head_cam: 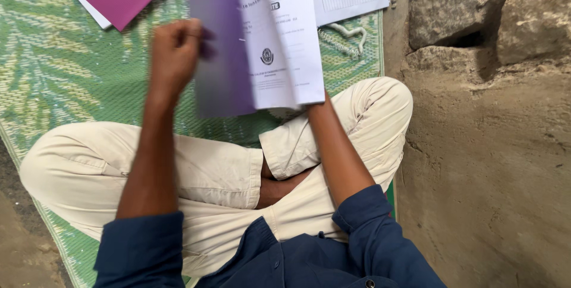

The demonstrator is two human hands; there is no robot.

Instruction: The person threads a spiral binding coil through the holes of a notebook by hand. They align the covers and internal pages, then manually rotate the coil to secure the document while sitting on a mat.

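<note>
Item: blurred purple card cover sheet [220, 44], pinched in the left hand [173, 56]'s closed grip, raised above the green woven floor mat [53, 68] near its far edge. White printed paper booklet [285, 38] alongside; right hand hidden behind it, grip unreadable. Best handled, in my judgement, by squaring edges before release.

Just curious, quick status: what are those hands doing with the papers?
Left hand gripping purple plastic cover sheet. Right hand hidden behind white printed pages. Nothing in the way.
</note>
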